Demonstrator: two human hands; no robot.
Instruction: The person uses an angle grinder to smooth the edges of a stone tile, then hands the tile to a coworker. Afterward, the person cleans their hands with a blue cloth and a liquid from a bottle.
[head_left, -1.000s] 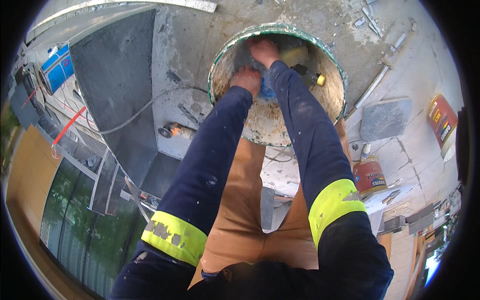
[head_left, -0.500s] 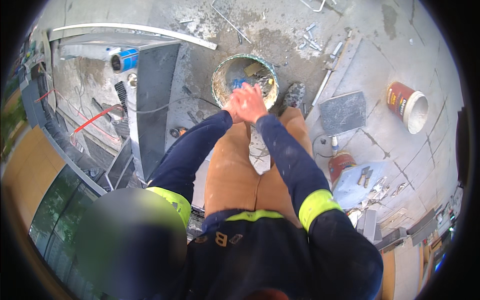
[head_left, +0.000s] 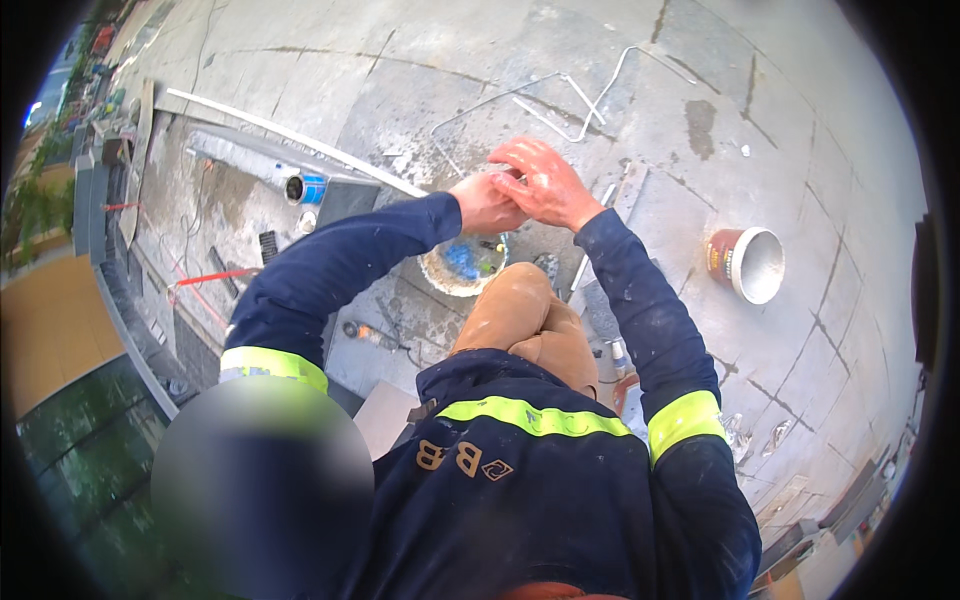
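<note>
My left hand (head_left: pixel 482 205) and my right hand (head_left: pixel 548 183) meet in front of me, wet-looking and reddish. The right fingers and thumb close round the left fingers, which are mostly hidden beneath them. No tool shows in either hand. Below them stands a round bucket (head_left: pixel 440 282) with a pale, crusted rim, partly covered by my hands and knee. Inside it lies something bright blue (head_left: pixel 462 260), with a small yellow-green piece beside it.
A brown-red and white bucket (head_left: pixel 757 266) lies tilted at the right. Bent thin rods (head_left: pixel 592 118) lie on the paving ahead. A long white strip (head_left: pixel 300 142), a blue can (head_left: pixel 305 189) and a red bar (head_left: pixel 215 276) are leftward; an orange-headed power tool (head_left: pixel 365 332) lies nearer.
My joined hands have lifted up and away from the bucket, the right hand now over the left. My view has shifted, and my legs are bent closer together.
</note>
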